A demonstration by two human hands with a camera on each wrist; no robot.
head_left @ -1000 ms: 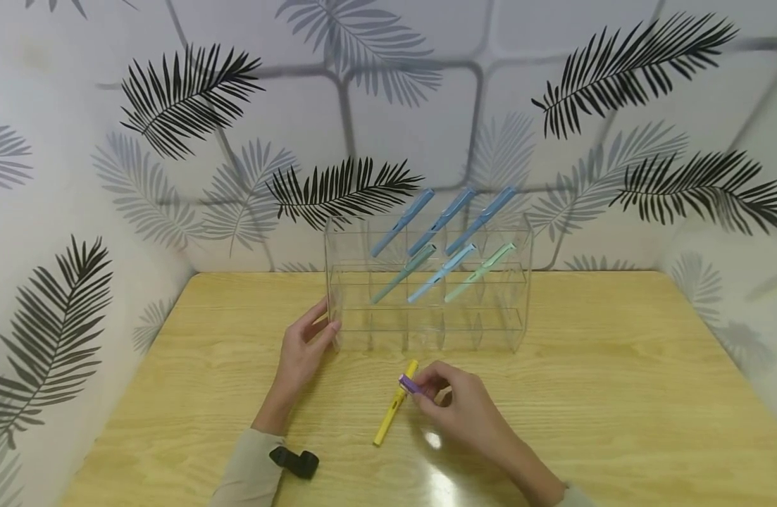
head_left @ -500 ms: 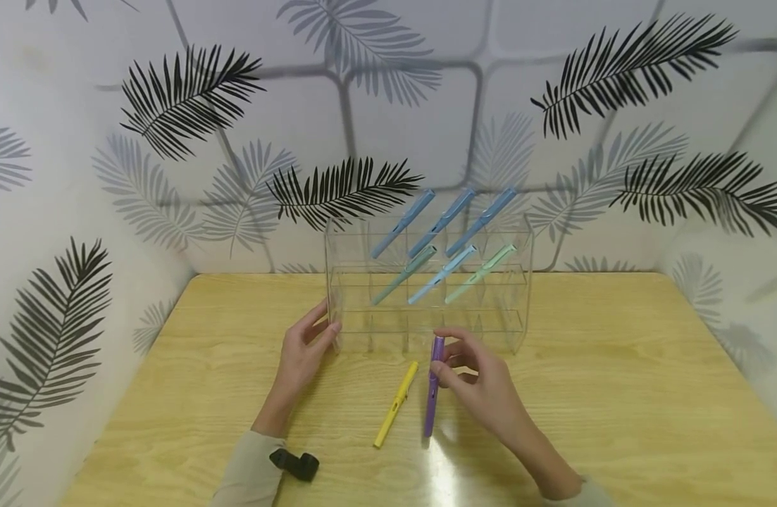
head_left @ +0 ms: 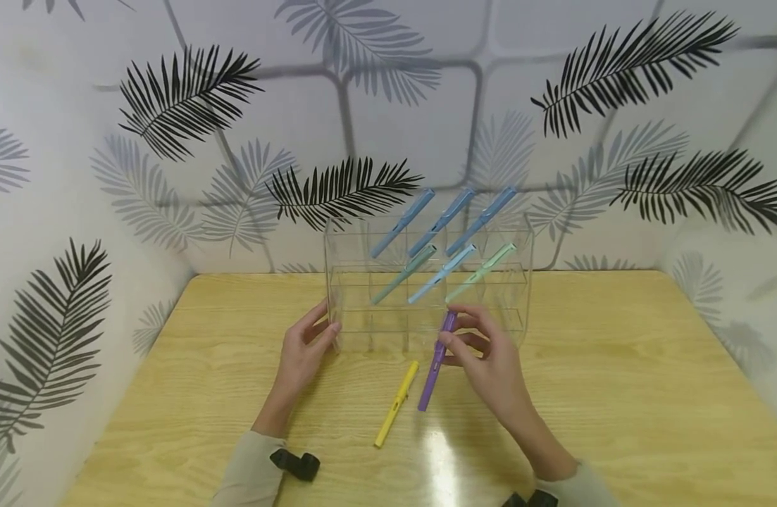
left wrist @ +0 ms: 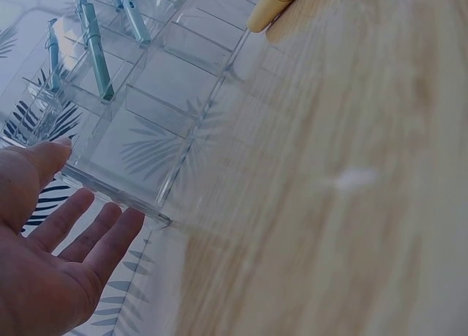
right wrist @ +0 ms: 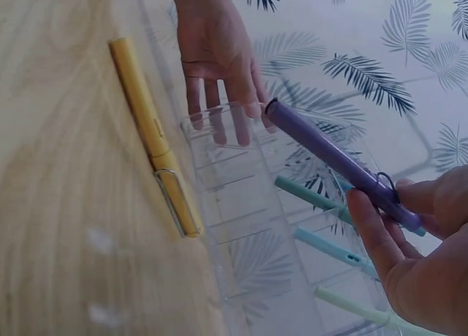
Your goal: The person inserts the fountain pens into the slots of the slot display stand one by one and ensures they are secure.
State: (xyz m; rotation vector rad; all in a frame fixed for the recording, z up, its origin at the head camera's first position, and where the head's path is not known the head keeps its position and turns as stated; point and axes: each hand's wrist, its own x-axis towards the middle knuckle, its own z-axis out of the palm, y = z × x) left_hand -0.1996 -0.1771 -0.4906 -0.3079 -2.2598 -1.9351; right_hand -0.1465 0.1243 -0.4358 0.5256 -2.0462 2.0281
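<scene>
A purple pen (head_left: 437, 362) is pinched between the thumb and fingers of my right hand (head_left: 492, 366), held slanted off the table before the clear pen rack (head_left: 388, 320). Its cap end is up by the rack's lower tier; the right wrist view shows the pen's clip (right wrist: 387, 182) beside my fingers. My left hand (head_left: 303, 352) rests with fairly straight fingers against the rack's left side, also seen in the left wrist view, where the rack's side edge (left wrist: 117, 193) meets the fingertips. On the table in front of the rack lies a yellow pen (head_left: 396, 405).
Three blue pens (head_left: 441, 220) lean in the rack's top tier. Below them, the middle tier bears a dark green pen (head_left: 403, 274), a light blue pen (head_left: 442, 274) and a light green pen (head_left: 481, 273). Behind the wooden table (head_left: 616, 380) stands a leaf-patterned backdrop (head_left: 413, 127).
My right hand has lifted the purple pen from beside the yellow pen, turned it cap end up, and moved it right and toward the rack. The left hand stays at the rack's side.
</scene>
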